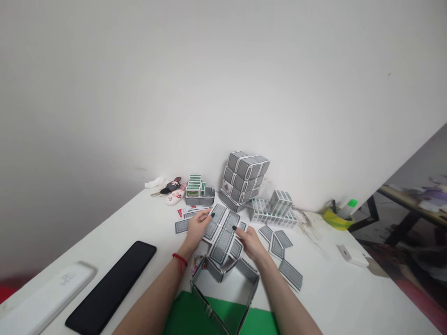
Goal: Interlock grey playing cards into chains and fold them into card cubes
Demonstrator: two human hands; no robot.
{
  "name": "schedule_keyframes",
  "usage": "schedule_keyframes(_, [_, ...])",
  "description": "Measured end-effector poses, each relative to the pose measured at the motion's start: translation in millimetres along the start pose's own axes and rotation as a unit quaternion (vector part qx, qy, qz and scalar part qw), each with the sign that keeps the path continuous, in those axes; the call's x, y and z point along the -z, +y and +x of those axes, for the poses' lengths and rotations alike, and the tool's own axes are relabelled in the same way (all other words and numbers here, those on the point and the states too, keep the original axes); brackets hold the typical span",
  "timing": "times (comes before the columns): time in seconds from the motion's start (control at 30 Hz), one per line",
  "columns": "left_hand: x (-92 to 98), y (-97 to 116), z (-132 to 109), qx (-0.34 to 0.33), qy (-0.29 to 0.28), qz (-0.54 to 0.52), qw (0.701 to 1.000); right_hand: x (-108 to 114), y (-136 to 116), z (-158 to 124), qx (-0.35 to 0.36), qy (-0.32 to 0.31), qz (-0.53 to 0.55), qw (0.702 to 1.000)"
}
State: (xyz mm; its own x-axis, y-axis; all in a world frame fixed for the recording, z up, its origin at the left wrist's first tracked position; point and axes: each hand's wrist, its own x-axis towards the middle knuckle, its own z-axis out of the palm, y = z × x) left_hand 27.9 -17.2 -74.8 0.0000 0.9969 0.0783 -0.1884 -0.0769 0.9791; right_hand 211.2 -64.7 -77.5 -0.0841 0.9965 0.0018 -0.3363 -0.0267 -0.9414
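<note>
Between both hands is a folded playing-card block [221, 242], made of grey-patterned cards joined together. My left hand [198, 229] grips its left side, thumb on top. On the right side my right hand [250, 241] holds it, thumb pressed on the upper face; the fingers below are hidden. Directly in front of me, below the block, lies an open frame of folded cards [252, 274]. Loose playing cards [277, 245] lie to the right of my right hand. Another card [181, 226] rests beside my left hand.
A tall stack of card blocks [244, 179] leans near the wall. Beside it are a card tray holding small boxes [199, 199] and a clear-wrapped pack [260, 211]. A black phone [111, 286], white case [49, 298], keychain [172, 186] and yellow tape roll [337, 219] lie farther out.
</note>
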Motion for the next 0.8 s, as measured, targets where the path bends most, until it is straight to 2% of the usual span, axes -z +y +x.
schedule_keyframes(0.13, [1.3,-3,2,-0.004,0.011,0.005,1.000,-2,-1,-1,0.002,-0.005,-0.008,1.000])
schedule_keyframes(0.27, [2.5,-4,4,-0.003,0.011,0.003,1.000,-2,4,1,0.003,0.018,-0.007,1.000])
schedule_keyframes(0.4, [5.9,1,5,0.012,-0.010,-0.006,1.000,4,6,7,0.011,0.107,0.055,0.993])
schedule_keyframes(0.5, [10.3,8,5,0.029,-0.041,-0.010,0.999,13,3,13,0.051,0.188,0.096,0.976])
schedule_keyframes(0.57, [13.0,14,5,0.037,-0.059,-0.011,0.998,17,-1,14,0.077,0.205,0.102,0.970])
schedule_keyframes(0.67, [15.2,19,3,0.053,-0.104,-0.010,0.993,17,-5,13,0.063,0.168,0.099,0.979])
schedule_keyframes(0.8, [13.0,19,1,0.075,-0.157,-0.018,0.985,9,-9,10,-0.026,0.074,0.107,0.991])
